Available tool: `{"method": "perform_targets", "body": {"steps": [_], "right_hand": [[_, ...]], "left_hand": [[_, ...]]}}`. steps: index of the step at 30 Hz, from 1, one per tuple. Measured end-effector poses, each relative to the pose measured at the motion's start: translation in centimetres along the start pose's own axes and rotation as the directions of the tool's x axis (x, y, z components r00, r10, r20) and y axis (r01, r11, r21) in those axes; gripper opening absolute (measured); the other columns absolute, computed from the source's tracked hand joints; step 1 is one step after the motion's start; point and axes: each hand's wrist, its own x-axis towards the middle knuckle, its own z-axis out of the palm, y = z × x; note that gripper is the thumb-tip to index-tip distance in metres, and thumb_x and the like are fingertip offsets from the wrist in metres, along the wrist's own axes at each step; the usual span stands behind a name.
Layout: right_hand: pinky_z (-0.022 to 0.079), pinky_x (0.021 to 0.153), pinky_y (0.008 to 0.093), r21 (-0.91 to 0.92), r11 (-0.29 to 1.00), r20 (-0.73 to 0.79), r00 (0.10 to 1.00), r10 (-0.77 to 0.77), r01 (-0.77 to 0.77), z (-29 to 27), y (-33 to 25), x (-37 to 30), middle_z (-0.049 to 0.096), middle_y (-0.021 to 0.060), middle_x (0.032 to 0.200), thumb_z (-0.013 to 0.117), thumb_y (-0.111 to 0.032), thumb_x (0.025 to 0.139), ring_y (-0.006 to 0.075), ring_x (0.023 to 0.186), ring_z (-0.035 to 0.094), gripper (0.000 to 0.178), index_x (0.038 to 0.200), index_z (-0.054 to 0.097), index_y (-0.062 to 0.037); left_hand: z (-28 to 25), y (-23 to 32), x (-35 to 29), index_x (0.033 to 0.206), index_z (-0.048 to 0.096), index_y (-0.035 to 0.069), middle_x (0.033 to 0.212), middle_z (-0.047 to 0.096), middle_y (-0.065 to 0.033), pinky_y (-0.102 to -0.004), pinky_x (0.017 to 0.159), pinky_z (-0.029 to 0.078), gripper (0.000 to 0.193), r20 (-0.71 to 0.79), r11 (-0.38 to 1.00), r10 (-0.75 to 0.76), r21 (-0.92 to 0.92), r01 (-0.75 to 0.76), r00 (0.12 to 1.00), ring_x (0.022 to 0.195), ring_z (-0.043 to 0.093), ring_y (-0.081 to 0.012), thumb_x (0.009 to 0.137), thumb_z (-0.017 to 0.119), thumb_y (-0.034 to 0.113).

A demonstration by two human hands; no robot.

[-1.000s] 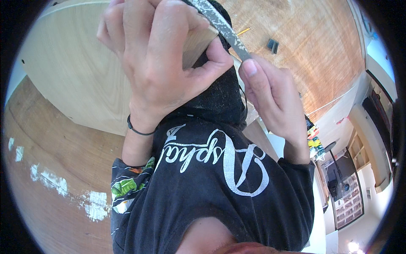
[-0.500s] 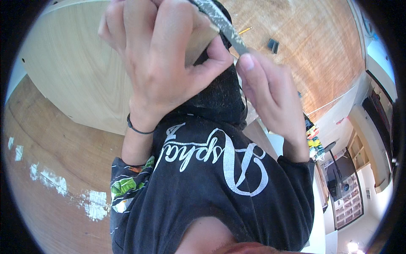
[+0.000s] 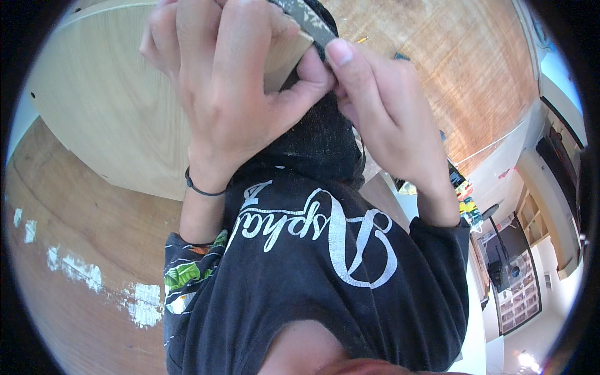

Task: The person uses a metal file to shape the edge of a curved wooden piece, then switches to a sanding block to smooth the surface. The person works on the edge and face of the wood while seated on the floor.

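Both hands meet close under the camera around the end of a pale wooden block (image 3: pixel 284 53) and a dark, speckled strip (image 3: pixel 306 15) that lies along its upper edge. The left hand (image 3: pixel 231 94) is wrapped over the block from above, fingers curled down its far side, its thumb (image 3: pixel 300 84) pressed across the near face toward the other hand. The right hand (image 3: pixel 387 119) comes in from the right, its thumb tip (image 3: pixel 337 53) pushed against the strip's lower end right at the block's corner; its other fingers are hidden behind, so whether they pinch the strip cannot be told.

Below the grip, a thin black band (image 3: pixel 203 187) circles the left wrist. Behind and left of the hands spreads a large light plywood panel (image 3: pixel 106 106), with wooden floor (image 3: pixel 75 250) below it.
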Motion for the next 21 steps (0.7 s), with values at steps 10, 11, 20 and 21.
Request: {"method": "perform_targets", "body": {"steps": [10,11,20,21], "right_hand": [[0.040,0.052,0.0310,-0.033,0.999,0.020,1.000,-0.016,0.017,-0.6,0.1,0.4,0.049,0.0063,0.058,0.038,-0.038,0.107,0.0151,0.054,0.048,0.051,0.081,0.058,0.0010],[0.040,0.052,0.0314,0.012,1.000,0.044,0.999,-0.012,0.011,-0.6,0.0,0.3,0.049,0.0069,0.058,0.039,-0.038,0.107,0.0157,0.054,0.048,0.051,0.082,0.058,0.0009],[0.042,0.055,0.0338,-0.097,0.995,-0.017,1.000,0.005,-0.007,-0.7,1.6,1.1,0.050,0.0076,0.059,0.042,-0.040,0.106,0.0168,0.057,0.050,0.049,0.084,0.059,0.0006],[0.042,0.055,0.0341,-0.080,0.997,-0.026,0.999,0.020,-0.022,-0.7,2.1,1.5,0.050,0.0077,0.060,0.043,-0.040,0.105,0.0165,0.057,0.050,0.048,0.085,0.059,0.0007]], "left_hand": [[0.0,0.3,0.2,0.088,0.060,0.012,0.092,0.064,-0.0026,-0.0401,0.090,0.037,0.035,0.003,1.000,-0.010,-0.026,0.010,1.000,0.095,0.058,-0.0247,0.059,0.081,0.011],[0.1,0.3,0.2,0.088,0.060,0.012,0.092,0.064,-0.0027,-0.0402,0.090,0.037,0.035,-0.010,0.999,-0.007,-0.035,0.007,1.000,0.095,0.058,-0.0248,0.059,0.081,0.011],[0.1,0.3,0.0,0.092,0.060,0.012,0.092,0.062,-0.0027,-0.0404,0.091,0.040,0.039,-0.005,0.998,-0.012,-0.065,0.011,1.000,0.098,0.056,-0.0253,0.059,0.080,0.009],[0.3,0.2,0.1,0.092,0.060,0.012,0.092,0.062,-0.0026,-0.0402,0.091,0.040,0.039,-0.005,0.996,-0.034,-0.079,0.034,0.999,0.098,0.056,-0.0253,0.059,0.079,0.008]]}}
